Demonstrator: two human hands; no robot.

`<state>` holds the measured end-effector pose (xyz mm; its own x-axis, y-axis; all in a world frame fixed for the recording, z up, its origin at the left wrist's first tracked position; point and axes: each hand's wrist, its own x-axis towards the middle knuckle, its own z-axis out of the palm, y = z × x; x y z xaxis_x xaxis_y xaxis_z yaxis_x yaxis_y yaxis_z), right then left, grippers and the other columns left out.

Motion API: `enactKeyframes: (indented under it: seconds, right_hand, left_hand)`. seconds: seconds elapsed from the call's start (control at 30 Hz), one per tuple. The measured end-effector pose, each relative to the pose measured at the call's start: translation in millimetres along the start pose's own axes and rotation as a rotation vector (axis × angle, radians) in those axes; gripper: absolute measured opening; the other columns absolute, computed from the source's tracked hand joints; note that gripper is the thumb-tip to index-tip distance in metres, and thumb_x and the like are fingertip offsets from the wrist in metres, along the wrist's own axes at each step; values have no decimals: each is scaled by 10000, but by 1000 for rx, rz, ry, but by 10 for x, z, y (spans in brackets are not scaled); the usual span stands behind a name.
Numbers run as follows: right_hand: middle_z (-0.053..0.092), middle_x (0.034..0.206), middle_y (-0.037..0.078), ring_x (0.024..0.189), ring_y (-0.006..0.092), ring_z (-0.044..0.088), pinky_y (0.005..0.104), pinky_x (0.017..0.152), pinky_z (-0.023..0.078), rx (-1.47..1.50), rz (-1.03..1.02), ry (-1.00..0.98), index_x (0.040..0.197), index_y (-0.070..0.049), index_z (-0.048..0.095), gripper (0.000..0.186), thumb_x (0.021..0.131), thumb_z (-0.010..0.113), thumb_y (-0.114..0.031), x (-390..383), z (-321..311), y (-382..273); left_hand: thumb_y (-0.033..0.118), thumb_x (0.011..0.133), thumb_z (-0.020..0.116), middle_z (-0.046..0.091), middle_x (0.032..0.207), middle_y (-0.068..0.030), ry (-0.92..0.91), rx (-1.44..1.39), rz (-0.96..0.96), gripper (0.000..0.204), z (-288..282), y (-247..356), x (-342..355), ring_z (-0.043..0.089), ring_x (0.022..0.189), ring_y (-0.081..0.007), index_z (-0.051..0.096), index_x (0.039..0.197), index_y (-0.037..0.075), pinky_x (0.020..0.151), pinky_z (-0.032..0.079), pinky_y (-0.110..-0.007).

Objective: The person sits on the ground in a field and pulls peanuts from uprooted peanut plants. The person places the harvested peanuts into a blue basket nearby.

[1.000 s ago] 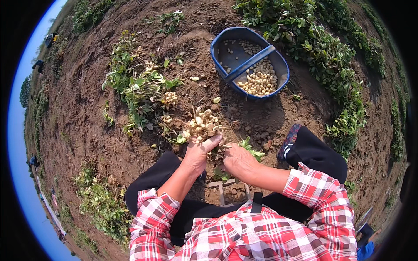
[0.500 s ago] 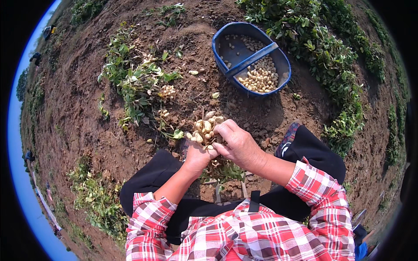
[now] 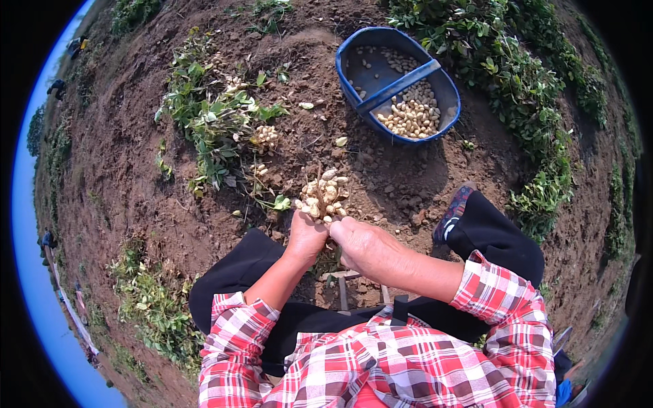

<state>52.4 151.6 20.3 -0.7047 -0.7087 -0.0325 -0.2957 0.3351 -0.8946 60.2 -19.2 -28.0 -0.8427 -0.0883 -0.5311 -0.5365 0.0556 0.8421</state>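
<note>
A bunch of pale peanuts [image 3: 322, 196] on a pulled-up peanut plant stands between my knees, roots and pods pointing away from me. My left hand [image 3: 306, 236] is closed around the plant just under the pods. Against it, my right hand [image 3: 371, 250] is closed at the base of the same bunch, thumb and knuckles uppermost; its fingertips are hidden underneath. Little of the plant's leaves shows below my hands. Beyond the bunch, to the right, a blue basket [image 3: 348, 83] with a crossbar handle [image 3: 398, 87] holds loose peanuts [image 3: 413, 114].
Uprooted peanut plants [image 3: 211, 122] with pods lie at the far left, more leafy plants [image 3: 153, 302] at the near left. A thick green row [image 3: 507, 88] runs along the right. A wooden frame [image 3: 343, 289] shows between my legs. Brown soil lies all around.
My right hand has come down from the side of the pods to the bunch's base, its fingers more curled. Fewer leaves show below my hands. The left hand keeps its grip.
</note>
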Motion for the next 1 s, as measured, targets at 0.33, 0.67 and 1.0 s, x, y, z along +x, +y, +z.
enactKeyframes:
  seconds: [0.33, 0.67, 1.0]
  right_hand:
    - [584, 979, 169, 930, 329, 598, 471, 748, 471, -638, 109, -547, 981, -42, 600, 164, 839, 575, -120, -382, -47, 362]
    - [589, 881, 122, 830, 309, 622, 378, 696, 523, -55, -87, 352, 985, -36, 577, 289, 749, 740, -69, 126, -531, 189]
    - [576, 732, 190, 679, 383, 591, 456, 604, 469, 151, 128, 148, 847, -6, 481, 202, 822, 662, -92, -24, -117, 27]
  left_hand:
    - [99, 769, 771, 679, 1051, -25, -168, -197, -138, 452, -296, 244, 86, 634, 960, -139, 609, 1188, 60, 858, 498, -298]
    - [14, 740, 764, 663, 1043, -6, -388, -154, -232, 437, -148, 283, -29, 635, 949, -121, 623, 1148, 81, 849, 531, -287]
    - [49, 756, 772, 634, 1095, -12, -351, -72, -68, 467, -67, 114, -42, 592, 972, -130, 587, 1186, 54, 865, 495, -303]
